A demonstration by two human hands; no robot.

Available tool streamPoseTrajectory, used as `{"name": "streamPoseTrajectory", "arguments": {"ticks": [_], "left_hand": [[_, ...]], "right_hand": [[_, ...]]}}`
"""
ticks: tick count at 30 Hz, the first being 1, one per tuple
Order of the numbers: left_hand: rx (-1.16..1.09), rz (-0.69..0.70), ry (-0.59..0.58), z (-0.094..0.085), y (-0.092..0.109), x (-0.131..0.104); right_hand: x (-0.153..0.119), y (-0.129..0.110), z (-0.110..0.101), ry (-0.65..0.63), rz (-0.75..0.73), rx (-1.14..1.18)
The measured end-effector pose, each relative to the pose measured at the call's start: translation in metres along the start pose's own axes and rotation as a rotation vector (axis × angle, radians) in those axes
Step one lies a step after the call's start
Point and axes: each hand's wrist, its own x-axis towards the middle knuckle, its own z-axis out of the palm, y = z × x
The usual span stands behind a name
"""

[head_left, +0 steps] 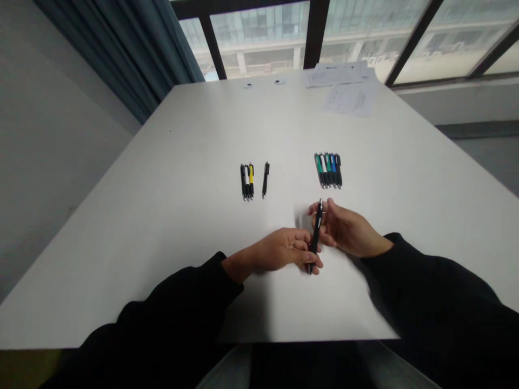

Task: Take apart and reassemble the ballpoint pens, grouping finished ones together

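Note:
My left hand [286, 249] pinches a black pen [317, 232] by its lower part, between thumb and fingers. The pen stands at a slant, its silver end pointing away from me. My right hand [351, 229] is beside the pen's upper half, thumb raised and fingers curved apart behind it; whether they touch the pen I cannot tell. Beyond my left hand a lone black pen [265, 180] lies on the table. Left of it is a small row of pens [247, 182], black, white and yellow. Past my right hand lies another row of several pens [328, 170], green, white, blue and black.
The white table [194, 227] reaches to the windows at the back. Sheets of paper [348, 97] lie at its far right corner, and two small round fittings [279, 82] are near the far edge. A blue curtain [130, 48] hangs at the back left.

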Motion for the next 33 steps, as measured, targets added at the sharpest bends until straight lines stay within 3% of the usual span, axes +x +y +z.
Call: {"name": "streamPoseTrajectory", "arguments": {"ticks": [2, 5, 8, 12, 16, 22, 27, 33], "left_hand": [[-0.057, 0.045, 0.108, -0.002, -0.003, 0.004], [-0.154, 0.136, 0.325, -0.006, -0.006, 0.011], [-0.175, 0.152, 0.445, -0.007, -0.005, 0.014], [-0.151, 0.135, 0.465, -0.005, -0.003, 0.015], [-0.176, 0.112, 0.505, -0.006, -0.004, 0.018], [-0.177, 0.102, 0.532, -0.004, -0.002, 0.018], [-0.164, 0.122, 0.463, -0.004, -0.004, 0.016], [-0.135, 0.120, 0.408, 0.000, -0.004, 0.014]], "right_hand": [[-0.003, 0.005, 0.006, 0.092, -0.106, -0.209], [-0.006, 0.011, 0.010, 0.044, -0.207, -0.758], [-0.009, 0.013, 0.014, 0.083, -0.275, -1.073], [-0.011, 0.015, 0.018, 0.116, -0.299, -1.354], [-0.003, 0.017, 0.008, 0.155, -0.298, -1.555], [0.026, 0.005, -0.010, 0.520, -0.125, -1.856], [0.050, -0.010, -0.011, 0.599, 0.026, -1.897], [0.058, -0.016, -0.013, 0.619, 0.039, -1.896]]}}
